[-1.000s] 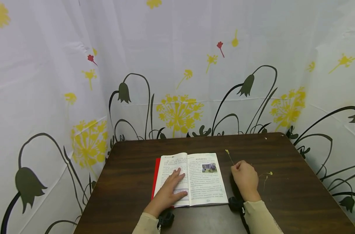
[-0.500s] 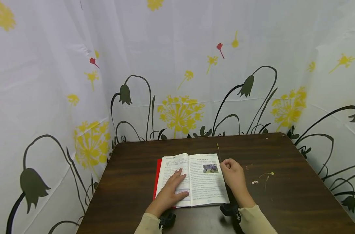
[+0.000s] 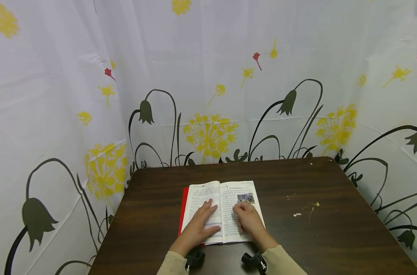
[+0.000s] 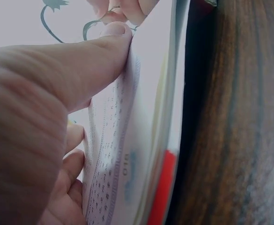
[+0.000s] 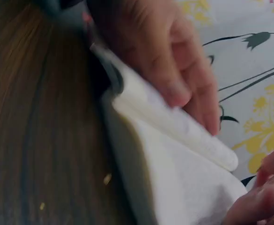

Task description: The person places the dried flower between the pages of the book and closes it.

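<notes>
An open book with printed pages lies on the dark wooden table. My left hand rests spread on its left page; in the left wrist view the thumb lies along the page near the book's middle. Over the right page, below a small photo, my right hand has thumb and index finger pinched together on a thin dried flower stem, only faintly visible against the paper. In the right wrist view, blurred right fingertips show close over the page.
Right of the book lie a dried flower sprig, pale petals and small reddish bits. A red cover shows along the book's left edge. Behind the table hangs a flower-printed white curtain.
My right hand has moved left with the flower stem, from the table beside the book to over the right page, uncovering petals on the table. The left hand has stayed in place.
</notes>
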Demonstrator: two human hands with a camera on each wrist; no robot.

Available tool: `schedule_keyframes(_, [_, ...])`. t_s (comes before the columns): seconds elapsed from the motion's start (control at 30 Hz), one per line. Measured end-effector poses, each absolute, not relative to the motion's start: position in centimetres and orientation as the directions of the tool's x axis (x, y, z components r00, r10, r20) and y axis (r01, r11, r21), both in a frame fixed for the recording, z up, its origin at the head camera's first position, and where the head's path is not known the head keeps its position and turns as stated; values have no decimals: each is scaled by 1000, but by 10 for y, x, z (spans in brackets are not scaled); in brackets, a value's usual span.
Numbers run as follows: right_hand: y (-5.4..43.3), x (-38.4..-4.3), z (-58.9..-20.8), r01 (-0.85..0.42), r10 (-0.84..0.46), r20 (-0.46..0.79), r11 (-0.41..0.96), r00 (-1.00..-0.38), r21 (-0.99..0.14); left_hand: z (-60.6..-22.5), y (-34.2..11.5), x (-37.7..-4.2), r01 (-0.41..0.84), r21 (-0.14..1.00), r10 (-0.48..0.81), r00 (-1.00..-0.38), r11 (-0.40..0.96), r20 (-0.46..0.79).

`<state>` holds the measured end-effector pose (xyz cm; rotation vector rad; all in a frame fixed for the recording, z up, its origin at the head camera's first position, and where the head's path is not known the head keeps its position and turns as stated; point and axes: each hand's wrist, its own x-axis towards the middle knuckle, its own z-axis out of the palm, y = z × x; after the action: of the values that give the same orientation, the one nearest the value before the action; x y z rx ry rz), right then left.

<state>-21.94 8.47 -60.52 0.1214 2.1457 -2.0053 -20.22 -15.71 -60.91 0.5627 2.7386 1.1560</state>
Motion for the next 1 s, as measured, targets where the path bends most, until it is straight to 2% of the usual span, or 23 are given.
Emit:
schedule_keyframes(0.3, [83,-217,-615,214,-87,-221,87,-971,-973,-612,-160,-198,284,698,376,-926,657,24])
schedule_keyframes(0.6, [83,-220,-614,136,-158,-159,147,-974,-980,-610,-160,-201,295,715,388,-921,634,36])
schedule_keyframes(0.8, [84,-221,-612,164,-141,-182,131,-973,-978,-610,-159,-202,295,717,386,-922,632,39])
schedule_keyframes(1.0, [83,-223,-615,65,-144,-111,289,-983,-955,-609,-157,-203,298,709,390,-920,639,34])
